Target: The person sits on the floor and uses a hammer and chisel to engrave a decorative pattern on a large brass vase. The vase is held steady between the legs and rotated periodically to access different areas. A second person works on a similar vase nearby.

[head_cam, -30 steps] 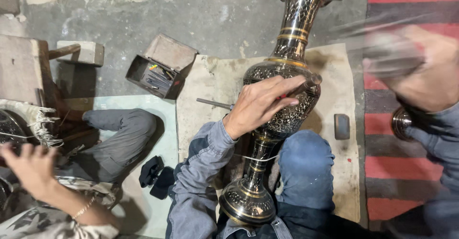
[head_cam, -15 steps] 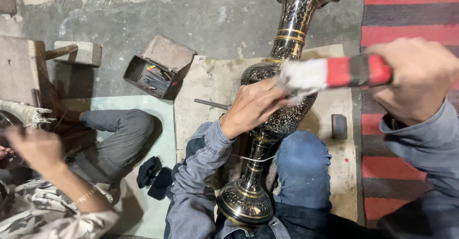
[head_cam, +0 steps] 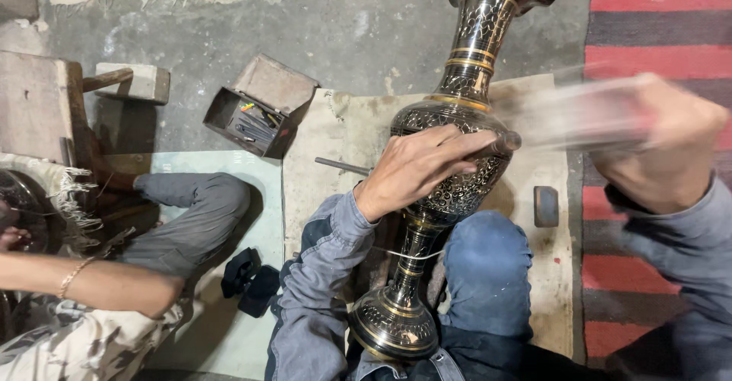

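Note:
A tall black vase [head_cam: 460, 192] with gold engraving lies tilted between my knees, its base [head_cam: 393, 327] near my lap and its neck [head_cam: 479, 34] pointing away. My left hand [head_cam: 418, 169] rests on the vase's belly and pinches a small punch [head_cam: 505, 143] against the surface. My right hand [head_cam: 665, 148] is at the right, shut on a mallet [head_cam: 579, 115] that is blurred by motion and reaches toward the punch's end.
An open box of small tools [head_cam: 255, 118] sits on the concrete floor at the upper left. A metal rod [head_cam: 341, 166] and a small dark block [head_cam: 545, 205] lie on the mat. A co-worker's arm [head_cam: 84, 278] and leg [head_cam: 187, 221] are at the left, and a red striped rug [head_cam: 656, 15] is at the right.
My right hand has swung the mallet in over the vase toward the punch and back a little to the right. My left hand has stayed on the vase. The co-worker's hand has moved left.

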A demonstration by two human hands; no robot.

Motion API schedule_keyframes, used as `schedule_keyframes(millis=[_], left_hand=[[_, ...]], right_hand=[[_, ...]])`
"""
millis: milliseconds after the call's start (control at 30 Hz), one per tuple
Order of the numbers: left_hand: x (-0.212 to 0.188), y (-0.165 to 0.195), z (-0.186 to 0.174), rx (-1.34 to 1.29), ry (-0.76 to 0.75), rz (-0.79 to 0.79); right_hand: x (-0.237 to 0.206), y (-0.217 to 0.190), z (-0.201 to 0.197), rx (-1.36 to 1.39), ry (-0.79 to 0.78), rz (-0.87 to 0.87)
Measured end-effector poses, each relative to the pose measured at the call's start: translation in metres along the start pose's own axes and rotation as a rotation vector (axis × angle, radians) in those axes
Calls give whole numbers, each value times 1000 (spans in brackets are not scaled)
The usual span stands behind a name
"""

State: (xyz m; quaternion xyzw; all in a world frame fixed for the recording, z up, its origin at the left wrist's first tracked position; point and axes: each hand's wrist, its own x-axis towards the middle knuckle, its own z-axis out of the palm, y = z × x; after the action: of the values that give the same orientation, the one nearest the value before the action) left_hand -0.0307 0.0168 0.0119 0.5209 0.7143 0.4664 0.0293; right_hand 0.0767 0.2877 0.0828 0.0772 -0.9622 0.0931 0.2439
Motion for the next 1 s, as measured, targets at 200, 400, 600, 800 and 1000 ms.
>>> schedule_keyframes(millis=[200,400,600,800,1000], left_hand=[[0,1,2,38,-30,-24],[-1,-5,7,24,-22,8],[1,-4,6,64,-69,-29],[0,2,-1,27,-40,-4],[-1,3,1,44,-42,-6]], right_hand=[[-2,-1,4,135,10,138],[-31,27,9,225,-20,55],[-48,30,10,281,-4,131],[-50,27,3,383,-22,259],[-55,22,0,-51,-27,72]])
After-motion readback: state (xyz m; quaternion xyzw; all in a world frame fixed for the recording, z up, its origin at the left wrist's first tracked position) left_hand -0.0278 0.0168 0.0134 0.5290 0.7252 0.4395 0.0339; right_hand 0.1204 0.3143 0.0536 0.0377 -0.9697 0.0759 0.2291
